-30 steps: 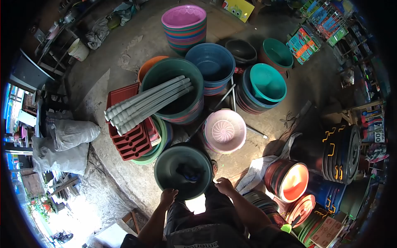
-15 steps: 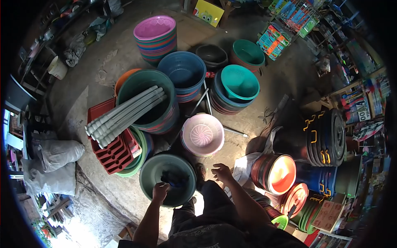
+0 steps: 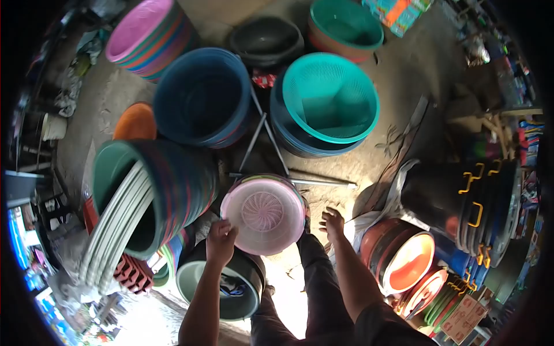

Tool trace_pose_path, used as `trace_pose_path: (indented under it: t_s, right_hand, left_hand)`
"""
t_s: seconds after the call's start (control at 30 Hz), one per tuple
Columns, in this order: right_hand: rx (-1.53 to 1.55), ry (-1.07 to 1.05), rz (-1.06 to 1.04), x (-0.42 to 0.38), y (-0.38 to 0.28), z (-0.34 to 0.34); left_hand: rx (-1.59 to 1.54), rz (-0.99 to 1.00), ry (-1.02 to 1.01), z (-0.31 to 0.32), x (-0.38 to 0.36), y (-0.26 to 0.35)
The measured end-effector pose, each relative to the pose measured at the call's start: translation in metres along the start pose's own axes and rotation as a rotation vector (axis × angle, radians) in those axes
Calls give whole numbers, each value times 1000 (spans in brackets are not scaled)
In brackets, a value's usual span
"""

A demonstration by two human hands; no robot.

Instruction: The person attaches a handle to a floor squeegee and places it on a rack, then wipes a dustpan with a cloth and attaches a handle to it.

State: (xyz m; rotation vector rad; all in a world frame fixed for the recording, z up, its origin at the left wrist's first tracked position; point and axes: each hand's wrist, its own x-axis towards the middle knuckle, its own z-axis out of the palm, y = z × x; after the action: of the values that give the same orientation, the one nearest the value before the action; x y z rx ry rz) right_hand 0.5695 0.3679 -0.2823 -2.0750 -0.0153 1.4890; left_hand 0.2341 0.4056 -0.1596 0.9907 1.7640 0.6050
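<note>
A stack of round basins topped by a pale pink basket (image 3: pixel 283 237) with a swirl-patterned bottom stands in front of me. Close by its left rim is my left hand (image 3: pixel 221 242), fingers loosely bent and the thumb apart, holding nothing. To the right of the basket, above the floor, my right hand (image 3: pixel 333 225) hangs with fingers apart and no object in it. Below my left hand stands a dark green basin (image 3: pixel 190 282), partly covered by my forearm. Inside it lies a small dark bundle (image 3: pixel 232 287).
Behind are a blue tub stack (image 3: pixel 202 98) and a turquoise basket (image 3: pixel 329 124). A large green tub stack (image 3: pixel 179 184) at left holds several grey poles (image 3: pixel 118 222). Metal legs (image 3: pixel 254 141) lie behind the pink basket. Orange-red basins (image 3: pixel 375 254) and black lidded bins (image 3: pixel 433 193) stand at right.
My left hand has left the dark bundle in the green basin and moved up to the pink basket. My right hand stays open. The view has tilted down and closer.
</note>
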Motion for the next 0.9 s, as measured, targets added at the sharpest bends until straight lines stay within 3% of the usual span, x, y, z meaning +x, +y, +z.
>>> trace_pose_path:
  t_s: [0.03, 0.1, 0.27, 0.4, 0.43, 0.47, 0.5, 0.57, 0.63, 0.8, 0.87, 0.9]
  right_hand:
    - [17, 12, 22, 26, -4, 5]
    - [22, 24, 46, 76, -9, 16]
    - [-65, -137, 94, 169, -11, 55]
    - [-62, -214, 266, 226, 0, 84]
    - [-93, -231, 302, 241, 4, 88]
    - [-11, -329, 269, 268, 29, 84]
    - [107, -267, 275, 289, 51, 86]
    - [583, -552, 199, 341, 105, 73]
    - [578, -551, 199, 347, 102, 72]
    - [596, -502, 112, 329, 94, 79]
    - [600, -480, 61, 321, 85, 81]
    - [605, -465, 36, 314, 80, 78]
  left_hand:
    - [100, 10, 28, 23, 37, 15]
    - [338, 331, 32, 61, 114, 6]
    - [971, 301, -79, 132, 232, 8]
    - [1080, 158, -167, 183, 303, -16]
    - [1039, 174, -66, 196, 322, -33]
    - [997, 188, 33, 207, 336, -45]
    - [1003, 177, 35, 216, 345, -43]
    - [1205, 57, 14, 234, 353, -31]
    - [1218, -1, 40, 248, 362, -44]
    - [1069, 96, 248, 273, 391, -123]
    - [1013, 103, 308, 271, 389, -101]
    - [965, -13, 250, 266, 383, -77]
